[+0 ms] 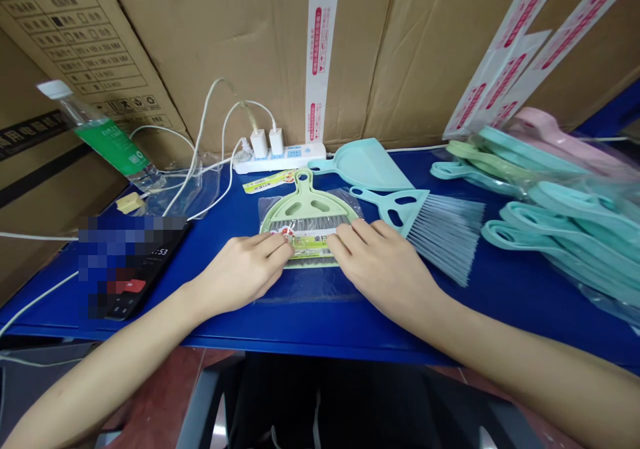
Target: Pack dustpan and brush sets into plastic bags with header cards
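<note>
A light green dustpan [303,186] with a grey-bristled brush [320,225] nested on it lies flat on clear plastic film [310,290], its handle pointing away from me. Across the bristles runs a yellow-green and white printed label [310,242]. My left hand [245,269] is closed at the label's left end, fingers bent together. At the right end my right hand [377,262] has its fingers curled down onto the label and bristles. Both thumbs are mostly hidden. Just beyond my right hand are a loose teal brush [400,209] and a teal dustpan [367,164].
Bagged teal, green and pink dustpan sets [565,222] are piled on the right. Another label [267,181] lies by a white power strip [280,159] with chargers and cables. A phone [150,262] and a tilted water bottle [107,142] are left. Cardboard boxes [250,36] stand behind.
</note>
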Demonstrator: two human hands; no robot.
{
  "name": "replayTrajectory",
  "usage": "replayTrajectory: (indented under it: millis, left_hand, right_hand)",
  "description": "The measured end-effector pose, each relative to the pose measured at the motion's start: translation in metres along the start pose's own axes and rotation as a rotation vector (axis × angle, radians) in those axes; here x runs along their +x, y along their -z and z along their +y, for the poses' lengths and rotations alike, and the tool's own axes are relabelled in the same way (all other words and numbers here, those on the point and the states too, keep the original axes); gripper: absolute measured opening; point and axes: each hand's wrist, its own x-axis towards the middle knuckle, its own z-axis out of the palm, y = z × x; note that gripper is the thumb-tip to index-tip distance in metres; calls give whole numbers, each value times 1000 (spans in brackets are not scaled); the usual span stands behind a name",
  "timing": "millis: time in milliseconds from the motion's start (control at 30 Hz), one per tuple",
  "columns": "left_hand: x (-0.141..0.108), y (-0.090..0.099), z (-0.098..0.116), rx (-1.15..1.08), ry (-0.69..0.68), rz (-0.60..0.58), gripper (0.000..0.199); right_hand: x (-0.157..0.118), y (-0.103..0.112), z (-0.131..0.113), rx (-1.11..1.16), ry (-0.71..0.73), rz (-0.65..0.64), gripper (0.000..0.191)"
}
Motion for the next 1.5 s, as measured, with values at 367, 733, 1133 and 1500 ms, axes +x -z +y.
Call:
replayTrajectory:
  millis: [367, 733, 1133, 1500]
  left_hand:
    - [-4, -1, -3, -165, 13, -37, 30]
    - [-4, -2, -1, -176, 24, -27, 37]
    - [-2, -3, 0, -75, -18, 37, 43]
    - [-1, -1, -4, -123, -71, 24, 42]
  right_hand:
    - [-5, 8, 15, 240, 23, -69, 29]
    - [-7, 3, 22, 382, 45, -147, 27]
    - [-4, 5, 21, 374, 147, -139, 36]
    - [-4, 7, 25, 440, 156, -229, 31]
